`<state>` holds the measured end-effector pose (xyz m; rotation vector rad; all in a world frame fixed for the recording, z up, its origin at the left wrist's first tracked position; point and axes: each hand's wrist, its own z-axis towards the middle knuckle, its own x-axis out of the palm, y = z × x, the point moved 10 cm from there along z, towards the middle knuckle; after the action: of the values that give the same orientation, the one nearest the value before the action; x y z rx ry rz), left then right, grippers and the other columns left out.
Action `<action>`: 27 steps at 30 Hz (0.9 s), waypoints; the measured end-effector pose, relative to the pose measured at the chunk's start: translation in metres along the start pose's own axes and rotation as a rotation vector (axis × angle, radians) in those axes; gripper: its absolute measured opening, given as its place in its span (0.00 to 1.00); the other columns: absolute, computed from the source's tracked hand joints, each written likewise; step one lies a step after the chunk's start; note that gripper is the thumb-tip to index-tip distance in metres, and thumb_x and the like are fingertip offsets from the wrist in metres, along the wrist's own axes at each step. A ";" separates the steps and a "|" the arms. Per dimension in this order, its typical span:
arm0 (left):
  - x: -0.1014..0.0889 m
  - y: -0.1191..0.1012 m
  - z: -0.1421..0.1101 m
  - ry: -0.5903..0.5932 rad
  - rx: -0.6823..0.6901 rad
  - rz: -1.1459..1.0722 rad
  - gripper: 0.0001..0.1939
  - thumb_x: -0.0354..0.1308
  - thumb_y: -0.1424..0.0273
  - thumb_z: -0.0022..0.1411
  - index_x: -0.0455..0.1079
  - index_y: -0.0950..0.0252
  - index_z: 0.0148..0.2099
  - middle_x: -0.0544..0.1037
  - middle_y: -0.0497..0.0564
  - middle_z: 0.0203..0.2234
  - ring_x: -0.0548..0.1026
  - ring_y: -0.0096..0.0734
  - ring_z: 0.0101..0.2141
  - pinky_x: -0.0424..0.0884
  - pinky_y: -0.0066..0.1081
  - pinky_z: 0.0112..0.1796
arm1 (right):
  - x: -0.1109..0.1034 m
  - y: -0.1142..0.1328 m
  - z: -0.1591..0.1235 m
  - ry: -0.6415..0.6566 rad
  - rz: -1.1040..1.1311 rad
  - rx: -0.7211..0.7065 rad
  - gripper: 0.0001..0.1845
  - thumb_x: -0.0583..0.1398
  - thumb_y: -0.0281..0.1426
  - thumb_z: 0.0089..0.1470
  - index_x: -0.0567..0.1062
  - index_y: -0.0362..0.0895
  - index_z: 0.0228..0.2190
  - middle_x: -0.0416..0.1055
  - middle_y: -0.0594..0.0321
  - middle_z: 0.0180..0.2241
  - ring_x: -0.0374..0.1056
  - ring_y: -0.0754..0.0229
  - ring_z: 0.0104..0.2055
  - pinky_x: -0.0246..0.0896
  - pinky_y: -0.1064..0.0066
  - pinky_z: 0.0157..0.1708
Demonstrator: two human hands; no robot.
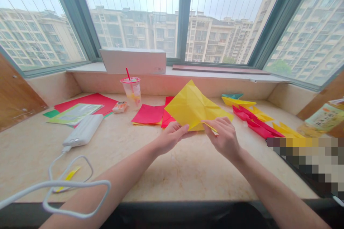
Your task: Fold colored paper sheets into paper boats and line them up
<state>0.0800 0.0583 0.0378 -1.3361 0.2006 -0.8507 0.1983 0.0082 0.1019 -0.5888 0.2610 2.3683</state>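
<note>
A yellow sheet of origami paper (192, 103) is held up in front of me, tilted so that one corner points upward. Crease lines cross its surface. My left hand (173, 136) pinches its lower edge between thumb and fingers. At the lower right, my right hand (223, 137) grips the same sheet, where a small folded edge sticks out between the fingers. Behind the sheet lies a stack of red paper (147, 114) with yellow edges showing below. Folded paper boats stand to the right: red boats (256, 123), a yellow boat (238, 102) and a teal boat (232, 96).
A plastic cup (132, 91) with a red straw stands at the back. Left of it are a small box (119, 107), red sheets (88, 101) and a clear packet (75, 113). A white power bank (84, 130) trails a cable (80, 185). A labelled bottle (325, 118) is at right.
</note>
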 end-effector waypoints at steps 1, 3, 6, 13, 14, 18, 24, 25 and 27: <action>0.001 0.000 0.000 0.012 0.003 0.051 0.17 0.59 0.65 0.65 0.74 0.64 0.54 0.76 0.58 0.53 0.72 0.44 0.54 0.64 0.42 0.57 | 0.002 -0.003 0.000 0.017 -0.002 0.018 0.06 0.61 0.25 0.58 0.76 0.44 0.39 0.79 0.59 0.31 0.71 0.59 0.28 0.59 0.65 0.33; 0.002 -0.001 0.000 0.026 0.011 0.178 0.17 0.60 0.65 0.63 0.74 0.65 0.53 0.77 0.58 0.51 0.74 0.43 0.52 0.65 0.41 0.57 | 0.006 -0.008 0.000 0.048 0.006 0.050 0.05 0.60 0.27 0.60 0.77 0.43 0.38 0.80 0.58 0.31 0.72 0.58 0.28 0.59 0.64 0.33; 0.002 -0.003 0.001 0.012 0.036 0.362 0.18 0.61 0.65 0.63 0.74 0.65 0.53 0.78 0.59 0.49 0.75 0.43 0.50 0.66 0.41 0.55 | 0.012 -0.016 -0.002 0.096 0.044 0.110 0.07 0.58 0.29 0.61 0.77 0.43 0.37 0.80 0.57 0.32 0.73 0.56 0.30 0.61 0.64 0.34; -0.012 0.008 0.002 -0.084 0.048 0.513 0.19 0.58 0.61 0.63 0.74 0.64 0.53 0.80 0.55 0.46 0.76 0.45 0.47 0.71 0.40 0.50 | 0.024 -0.031 -0.007 0.178 0.161 0.260 0.09 0.57 0.30 0.60 0.78 0.46 0.37 0.81 0.60 0.36 0.76 0.54 0.37 0.64 0.64 0.40; -0.015 0.011 0.002 -0.101 0.042 0.521 0.19 0.58 0.61 0.63 0.74 0.64 0.53 0.80 0.55 0.46 0.76 0.45 0.47 0.71 0.40 0.49 | 0.025 -0.032 -0.007 0.188 0.174 0.272 0.09 0.57 0.29 0.60 0.78 0.46 0.38 0.81 0.61 0.36 0.76 0.54 0.37 0.65 0.64 0.41; -0.018 0.016 0.001 -0.135 0.029 0.501 0.19 0.57 0.59 0.64 0.74 0.64 0.52 0.80 0.55 0.45 0.77 0.44 0.46 0.72 0.39 0.49 | 0.025 -0.034 -0.006 0.199 0.196 0.297 0.10 0.57 0.29 0.60 0.79 0.46 0.38 0.81 0.61 0.36 0.76 0.55 0.35 0.66 0.63 0.40; -0.008 0.006 0.001 -0.126 0.031 0.359 0.21 0.59 0.59 0.62 0.74 0.64 0.53 0.79 0.57 0.48 0.76 0.45 0.48 0.73 0.40 0.49 | 0.026 -0.038 -0.010 0.186 0.219 0.337 0.10 0.57 0.30 0.60 0.79 0.46 0.39 0.81 0.60 0.36 0.75 0.55 0.35 0.67 0.64 0.38; -0.008 0.006 0.001 -0.127 0.012 0.315 0.22 0.59 0.58 0.62 0.74 0.64 0.54 0.79 0.58 0.48 0.77 0.46 0.47 0.72 0.41 0.49 | 0.026 -0.038 -0.010 0.179 0.220 0.334 0.10 0.57 0.31 0.60 0.79 0.46 0.39 0.81 0.60 0.36 0.75 0.55 0.35 0.67 0.64 0.38; -0.011 0.009 0.001 -0.135 -0.030 0.213 0.23 0.59 0.57 0.62 0.73 0.65 0.55 0.79 0.59 0.48 0.78 0.47 0.47 0.72 0.43 0.49 | 0.026 -0.036 -0.010 0.168 0.220 0.295 0.09 0.57 0.31 0.61 0.78 0.47 0.39 0.81 0.60 0.36 0.75 0.54 0.37 0.66 0.63 0.40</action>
<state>0.0768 0.0659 0.0267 -1.3670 0.2461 -0.5786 0.2077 0.0470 0.0798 -0.6430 0.7714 2.4256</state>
